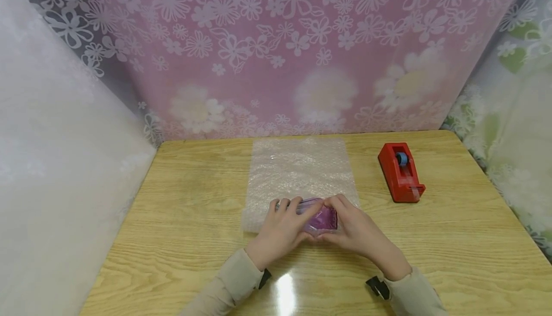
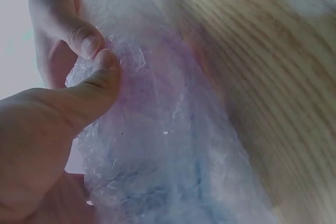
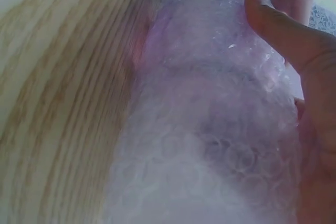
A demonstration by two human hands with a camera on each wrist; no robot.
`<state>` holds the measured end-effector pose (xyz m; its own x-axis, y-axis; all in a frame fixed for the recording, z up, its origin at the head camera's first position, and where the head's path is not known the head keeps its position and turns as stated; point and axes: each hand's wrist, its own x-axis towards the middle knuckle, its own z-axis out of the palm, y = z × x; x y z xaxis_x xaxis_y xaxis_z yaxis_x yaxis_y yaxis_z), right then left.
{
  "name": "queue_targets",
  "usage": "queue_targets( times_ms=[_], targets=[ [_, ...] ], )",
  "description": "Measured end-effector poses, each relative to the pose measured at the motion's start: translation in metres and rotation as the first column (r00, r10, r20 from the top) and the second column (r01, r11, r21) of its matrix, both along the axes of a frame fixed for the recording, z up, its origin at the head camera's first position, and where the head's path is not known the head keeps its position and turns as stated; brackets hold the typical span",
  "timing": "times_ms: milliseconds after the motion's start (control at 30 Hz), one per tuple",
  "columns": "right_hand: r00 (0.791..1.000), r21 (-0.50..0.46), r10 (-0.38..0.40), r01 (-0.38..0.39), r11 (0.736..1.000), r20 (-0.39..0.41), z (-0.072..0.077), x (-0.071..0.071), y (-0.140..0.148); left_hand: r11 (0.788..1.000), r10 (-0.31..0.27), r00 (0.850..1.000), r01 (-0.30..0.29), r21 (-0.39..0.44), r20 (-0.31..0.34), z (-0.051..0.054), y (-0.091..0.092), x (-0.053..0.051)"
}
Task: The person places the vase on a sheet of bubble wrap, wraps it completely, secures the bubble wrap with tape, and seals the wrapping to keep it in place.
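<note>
Both hands together at the near end of a sheet of bubble wrap (image 1: 302, 167), which lies flat on the wooden table (image 1: 194, 186) beyond them. Left hand (image 1: 282, 227) and right hand (image 1: 355, 230) each grip the wrap from their own side, fingers curved over the far side, thumbs at the near side. Both wrist views show the two thumb tips close together, pressing on the wrap.

A purple object (image 1: 322, 220) sits between the hands, at the near part of the sheet; the wrap covers its near side, and its colour shows through the plastic. What the object is cannot be made out with confidence: fingers and hazy plastic obscure most of it.

Red tape dispenser (image 1: 393, 177) stands on the table to the right of the sheet, apart from it and from the hands; it carries a small blue tape roll (image 1: 402, 159). Light sleeves (image 1: 239, 273) on both arms, a black strap (image 1: 377, 287) near each cuff. Pink flowered curtain (image 1: 267, 33) hangs behind the table's far edge.
</note>
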<state>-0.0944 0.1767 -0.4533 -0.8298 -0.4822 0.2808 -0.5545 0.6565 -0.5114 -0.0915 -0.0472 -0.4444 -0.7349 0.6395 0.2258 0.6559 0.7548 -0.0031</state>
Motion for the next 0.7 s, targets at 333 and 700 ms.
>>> queue_targets(
  times_ms=[333,700],
  targets=[
    [0.999,-0.024,0.041,-0.042,0.999,-0.027,0.0004,0.0008,0.0016,0.999,-0.008,0.995,0.012,-0.042,0.098,0.0046,-0.0018,-0.0011],
    [1.0,-0.065,0.024,-0.024,0.998,-0.013,-0.0017,-0.0017,0.0037,0.999,-0.037,0.999,0.038,0.033,-0.015,0.0061,-0.0011,-0.0032]
  ],
)
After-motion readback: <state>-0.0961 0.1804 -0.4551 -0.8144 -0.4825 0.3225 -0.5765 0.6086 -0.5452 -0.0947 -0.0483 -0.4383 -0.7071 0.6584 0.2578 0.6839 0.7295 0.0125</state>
